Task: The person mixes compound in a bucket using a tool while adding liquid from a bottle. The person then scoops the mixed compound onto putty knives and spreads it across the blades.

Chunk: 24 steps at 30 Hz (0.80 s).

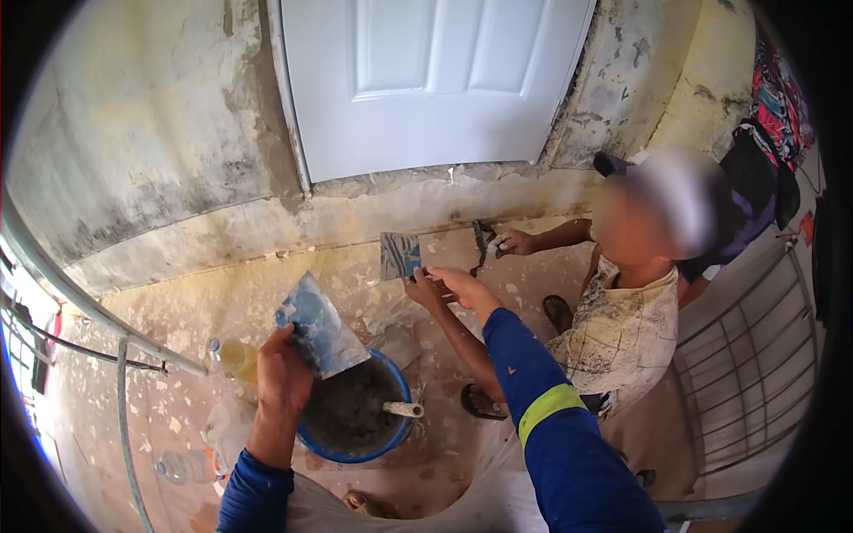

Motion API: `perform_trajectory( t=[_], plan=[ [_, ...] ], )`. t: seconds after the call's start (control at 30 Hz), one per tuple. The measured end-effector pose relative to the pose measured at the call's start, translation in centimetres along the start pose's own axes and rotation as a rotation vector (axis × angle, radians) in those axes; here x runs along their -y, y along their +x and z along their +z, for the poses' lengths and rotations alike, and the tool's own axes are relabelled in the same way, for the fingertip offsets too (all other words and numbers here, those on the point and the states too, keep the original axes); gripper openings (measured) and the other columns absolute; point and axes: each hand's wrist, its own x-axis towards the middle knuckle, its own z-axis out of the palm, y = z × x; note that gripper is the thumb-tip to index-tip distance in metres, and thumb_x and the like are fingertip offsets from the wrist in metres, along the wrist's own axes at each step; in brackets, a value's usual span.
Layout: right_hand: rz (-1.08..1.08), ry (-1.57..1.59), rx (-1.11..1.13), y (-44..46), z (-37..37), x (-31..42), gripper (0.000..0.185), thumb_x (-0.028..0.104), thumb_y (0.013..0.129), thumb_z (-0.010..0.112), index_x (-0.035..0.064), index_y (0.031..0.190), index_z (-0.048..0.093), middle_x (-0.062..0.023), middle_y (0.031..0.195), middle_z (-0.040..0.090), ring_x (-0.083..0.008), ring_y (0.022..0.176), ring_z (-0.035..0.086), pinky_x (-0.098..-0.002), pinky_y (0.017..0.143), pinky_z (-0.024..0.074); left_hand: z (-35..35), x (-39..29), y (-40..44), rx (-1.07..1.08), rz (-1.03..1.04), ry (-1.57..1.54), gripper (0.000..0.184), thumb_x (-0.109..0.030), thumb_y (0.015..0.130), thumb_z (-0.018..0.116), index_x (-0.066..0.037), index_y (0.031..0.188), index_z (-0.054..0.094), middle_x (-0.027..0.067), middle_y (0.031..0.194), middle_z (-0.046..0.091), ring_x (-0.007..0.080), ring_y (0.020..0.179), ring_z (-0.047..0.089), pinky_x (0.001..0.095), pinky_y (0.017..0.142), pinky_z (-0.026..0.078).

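Observation:
My left hand (283,377) is closed on a blue plastering float (327,330), its flat face smeared whitish grey. The float is tilted above a blue bucket (407,384) of grey mortar (351,409). My right hand (458,286) stretches forward with fingers extended. Its fingertips meet the edge of a blue-and-grey smeared plate (402,256). A co-worker's left hand (425,291) is just below, at the same plate; overlap hides exactly who supports it. The co-worker's other hand (514,242) holds a dark scraper-like tool (484,242) near the wall base.
A pale pipe end (404,409) sticks out over the bucket's right side. Bottles of yellow liquid (235,359) and clear plastic (178,467) stand or lie left. The co-worker (622,329) crouches right. Ahead are a white door (426,98) and a metal rail (124,333) left.

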Motion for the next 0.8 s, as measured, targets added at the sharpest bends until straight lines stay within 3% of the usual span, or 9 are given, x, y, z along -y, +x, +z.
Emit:
perform_trajectory(
  t=[0.13,0.4,0.5,0.7,0.8],
  plan=[
    [-0.065,-0.083,-0.002,1.7,1.4,0.8,0.038,0.043,0.099,0.062,0.0109,0.119,0.067,-0.0047,0.108,0.069,-0.0196,0.087,0.066,-0.0375,0.070,0.0525,-0.1,-1.0,-0.9,0.178,-0.019,-0.015,0.029,-0.016,0.100,0.055,-0.005,0.126,0.061,0.0093,0.120,0.071,0.0248,0.112,0.067,0.0419,0.102,0.050],
    [-0.182,-0.111,0.010,1.9,3.6,5.0,0.037,0.043,0.094,0.069,0.0102,0.111,0.065,-0.0041,0.106,0.067,-0.0190,0.091,0.064,-0.0358,0.078,0.0508,0.2,-1.5,-1.2,0.072,0.092,0.211,0.027,-0.016,0.102,0.055,-0.007,0.128,0.060,0.0038,0.115,0.070,0.0176,0.104,0.067,0.0359,0.092,0.054],
    [-0.176,-0.017,0.029,2.7,4.7,6.0,0.029,0.039,0.091,0.074,0.0142,0.106,0.067,-0.0003,0.096,0.065,-0.0138,0.086,0.061,-0.0325,0.076,0.0472,0.9,-1.8,-1.8,0.032,0.108,0.227,0.026,-0.017,0.103,0.056,-0.009,0.128,0.060,0.0029,0.115,0.070,0.0166,0.103,0.067,0.0353,0.090,0.054],
    [-0.222,-0.279,0.116,1.3,6.9,9.7,0.026,0.035,0.092,0.074,0.0137,0.106,0.067,0.0043,0.092,0.063,-0.0080,0.079,0.056,-0.0268,0.067,0.0390,0.4,-2.7,-1.4,0.035,0.167,0.192,0.022,-0.016,0.103,0.057,-0.012,0.125,0.061,0.0021,0.114,0.070,0.0161,0.101,0.068,0.0353,0.087,0.057],
    [-0.369,-0.360,0.171,-0.7,8.1,12.3,0.018,0.027,0.094,0.070,0.0117,0.102,0.066,0.0038,0.088,0.062,-0.0083,0.075,0.055,-0.0261,0.063,0.0425,0.5,-3.1,-1.1,0.019,0.241,0.141,0.021,-0.017,0.103,0.058,-0.013,0.123,0.062,0.0014,0.114,0.071,0.0158,0.100,0.069,0.0357,0.086,0.058]
  ],
)
